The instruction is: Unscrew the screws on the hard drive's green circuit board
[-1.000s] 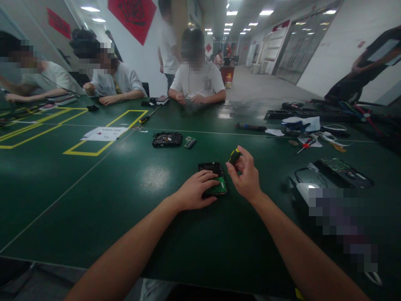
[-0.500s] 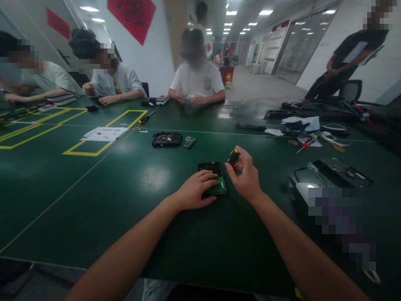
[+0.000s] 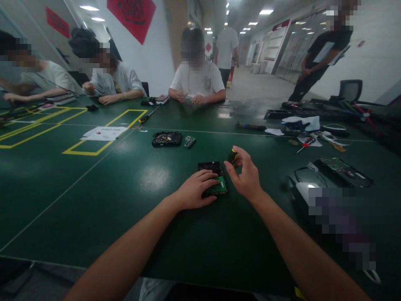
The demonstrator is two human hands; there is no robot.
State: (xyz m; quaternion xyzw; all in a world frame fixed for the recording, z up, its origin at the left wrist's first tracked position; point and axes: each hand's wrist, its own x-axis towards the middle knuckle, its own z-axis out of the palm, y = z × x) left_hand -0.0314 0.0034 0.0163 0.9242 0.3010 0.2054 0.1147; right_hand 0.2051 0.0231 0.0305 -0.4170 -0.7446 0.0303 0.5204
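A small black hard drive (image 3: 210, 167) with a green circuit board (image 3: 221, 185) on it lies on the green table (image 3: 94, 200) in front of me. My left hand (image 3: 194, 190) rests flat on its near left side, fingers spread over the board. My right hand (image 3: 246, 174) is closed round a screwdriver with a black and yellow handle (image 3: 232, 155), held upright over the drive's right edge. The screwdriver's tip is hidden behind my fingers.
Another opened drive (image 3: 167, 139) and a loose board (image 3: 189, 142) lie farther back. Tools, cables and parts (image 3: 308, 129) crowd the right side, with a board on a case (image 3: 343, 169). A paper (image 3: 104, 133) sits in yellow floor-tape markings. Three people sit across the table; two stand behind.
My hands stay almost still; the right hand shifts slightly on the screwdriver handle. In the background a person walks off down the corridor and another on the right straightens up.
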